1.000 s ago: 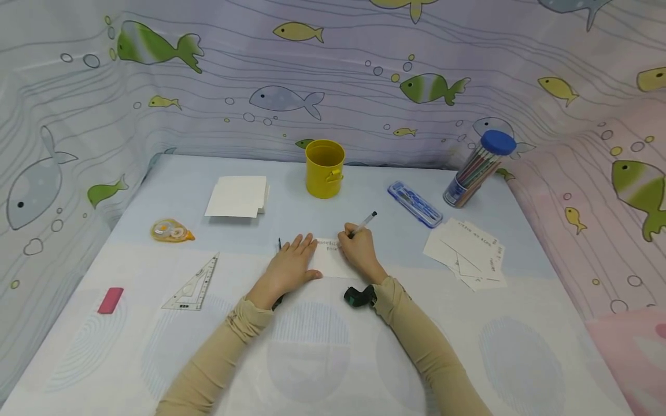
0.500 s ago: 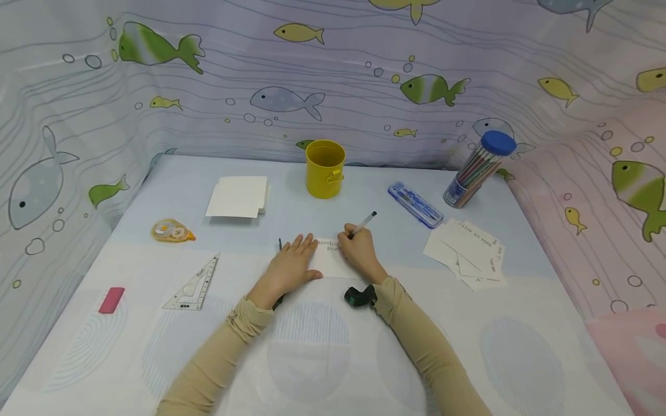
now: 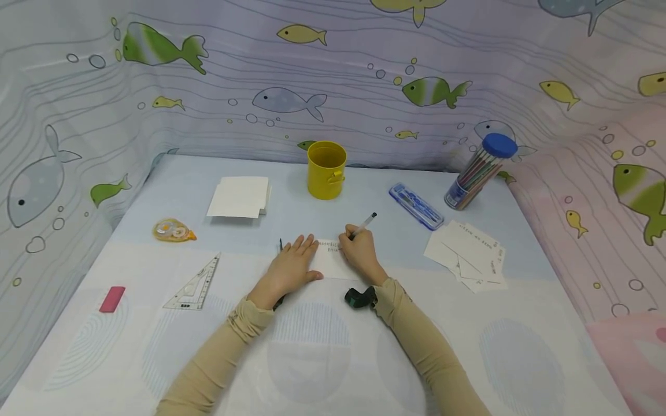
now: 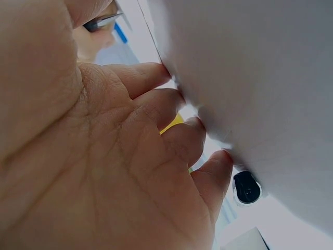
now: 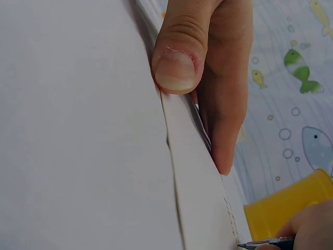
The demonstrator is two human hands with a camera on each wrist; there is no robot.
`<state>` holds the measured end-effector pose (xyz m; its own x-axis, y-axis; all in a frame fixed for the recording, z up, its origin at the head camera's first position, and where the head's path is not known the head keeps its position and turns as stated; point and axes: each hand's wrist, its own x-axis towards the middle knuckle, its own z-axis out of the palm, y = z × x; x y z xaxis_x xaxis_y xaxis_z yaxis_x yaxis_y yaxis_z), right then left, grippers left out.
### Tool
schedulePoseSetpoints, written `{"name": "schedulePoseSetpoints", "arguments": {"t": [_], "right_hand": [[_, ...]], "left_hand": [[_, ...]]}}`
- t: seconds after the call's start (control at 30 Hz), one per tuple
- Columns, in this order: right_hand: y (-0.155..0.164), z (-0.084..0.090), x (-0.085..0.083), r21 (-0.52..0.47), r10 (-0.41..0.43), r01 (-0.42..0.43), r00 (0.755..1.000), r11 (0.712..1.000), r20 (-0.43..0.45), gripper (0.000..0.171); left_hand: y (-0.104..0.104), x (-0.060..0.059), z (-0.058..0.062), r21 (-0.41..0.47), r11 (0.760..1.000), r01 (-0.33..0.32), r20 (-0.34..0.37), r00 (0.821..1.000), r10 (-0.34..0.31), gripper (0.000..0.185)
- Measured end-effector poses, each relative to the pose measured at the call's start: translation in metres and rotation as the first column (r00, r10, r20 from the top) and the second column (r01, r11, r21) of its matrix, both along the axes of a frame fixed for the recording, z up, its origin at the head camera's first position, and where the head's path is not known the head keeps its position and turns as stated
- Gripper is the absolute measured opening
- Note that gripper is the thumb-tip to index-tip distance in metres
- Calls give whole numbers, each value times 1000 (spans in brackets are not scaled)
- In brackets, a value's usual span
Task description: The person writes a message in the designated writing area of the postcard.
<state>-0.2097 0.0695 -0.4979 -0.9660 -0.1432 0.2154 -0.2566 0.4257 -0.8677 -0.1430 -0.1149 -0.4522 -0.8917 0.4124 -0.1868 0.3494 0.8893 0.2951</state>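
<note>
Card writing at desk centre

Left hand, fingers flat and together, pins the card; right hand pinches the pen, tip on card. Card is probably light, thin, bendable and prone to slide: lift by an edge.

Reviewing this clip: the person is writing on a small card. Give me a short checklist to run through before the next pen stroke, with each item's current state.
1. Card pinned flat by the left hand: ok, the fingers lie straight on its left part.
2. Pen gripped by the right hand: ok.
3. Pen tip on the card: ok, the right wrist view shows the tip at the written line.
4. Room left below the writing: ok, the lower card looks blank.
5. Finished cards out of the way: ok, they lie apart to the right.
6. Ink dry under the right hand: cannot tell.
</note>
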Motion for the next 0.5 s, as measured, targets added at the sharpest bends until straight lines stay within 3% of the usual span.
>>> {"name": "schedulePoseSetpoints", "arguments": {"t": [0.5], "right_hand": [[1,-1,0,12,17,-17,1000,1000,20,38]], "left_hand": [[0,1,0,3,1000,0,-4,1000,0,79]]}}
